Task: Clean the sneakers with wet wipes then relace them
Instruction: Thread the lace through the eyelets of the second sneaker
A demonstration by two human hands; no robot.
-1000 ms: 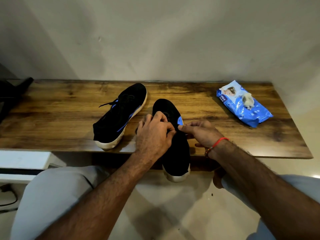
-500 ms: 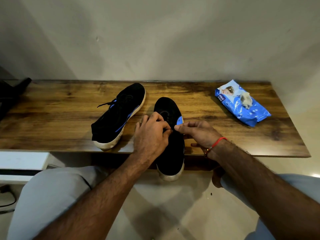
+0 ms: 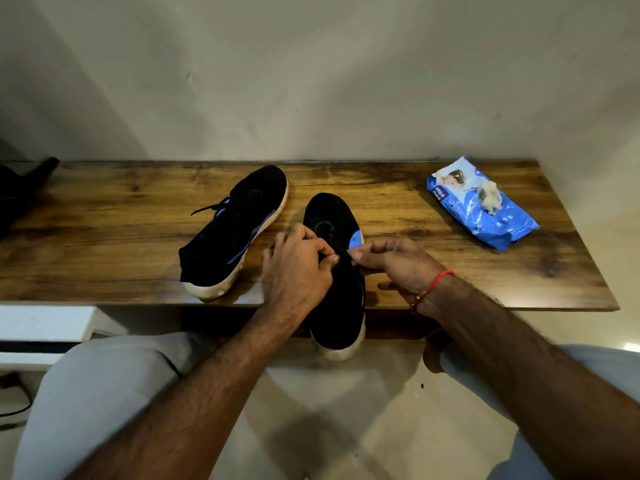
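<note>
The near sneaker [image 3: 334, 296] overhangs the near edge of the wooden table [image 3: 104, 265], heel out past it. Above it the left hand [image 3: 298, 271] and right hand [image 3: 398, 265] each pinch something dark over the tongue (a lace, though it is hard to make out). The second sneaker [image 3: 235, 233] lies just left, laced. Far right, well apart, sits the blue wipes pack [image 3: 481, 206], a crumpled wipe [image 3: 490, 200] on top. A plain wall [image 3: 311, 81] backs the table.
</note>
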